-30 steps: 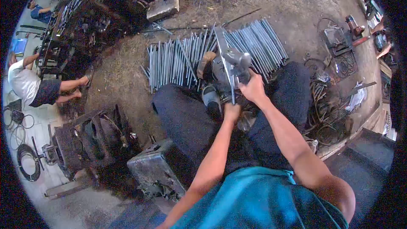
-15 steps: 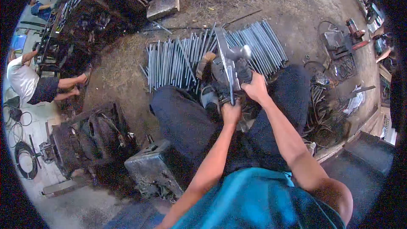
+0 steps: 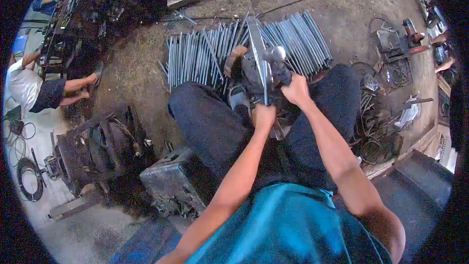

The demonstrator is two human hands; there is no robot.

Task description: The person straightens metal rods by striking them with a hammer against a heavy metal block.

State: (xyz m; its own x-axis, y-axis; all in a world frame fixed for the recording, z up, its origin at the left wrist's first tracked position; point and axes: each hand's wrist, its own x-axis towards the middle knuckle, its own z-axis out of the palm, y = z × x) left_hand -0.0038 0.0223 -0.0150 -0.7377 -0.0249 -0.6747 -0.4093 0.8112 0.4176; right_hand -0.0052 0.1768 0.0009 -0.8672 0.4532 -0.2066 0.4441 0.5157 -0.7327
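Note:
A long flat metal blade [image 3: 256, 39] with a narrow, rod-like near end points away from me. My left hand [image 3: 264, 116] is closed around that near end. In my right hand [image 3: 296, 89] is the dark handle of a hammer [image 3: 274, 54]. Its shiny rounded head lies over or against the blade's right edge; contact is hard to tell. Beneath both is a dark round block [image 3: 250, 71], partly hidden, between my knees. A brownish block [image 3: 236, 58] stands just left of it, above my sandalled foot [image 3: 239, 101].
Many metal rods [image 3: 195, 61] lie in rows on the dirt floor beyond my knees. To the right are a grinder-like tool [image 3: 413, 34] and a tangle of scrap metal [image 3: 373, 127]. A dark metal box [image 3: 168, 176] stands at my left. Another person [image 3: 29, 85] sits further left.
The whole view has shifted slightly, so the rods and my hands appear higher. The hammer head stays close to the blade with a slightly different tilt. Both grips are unchanged.

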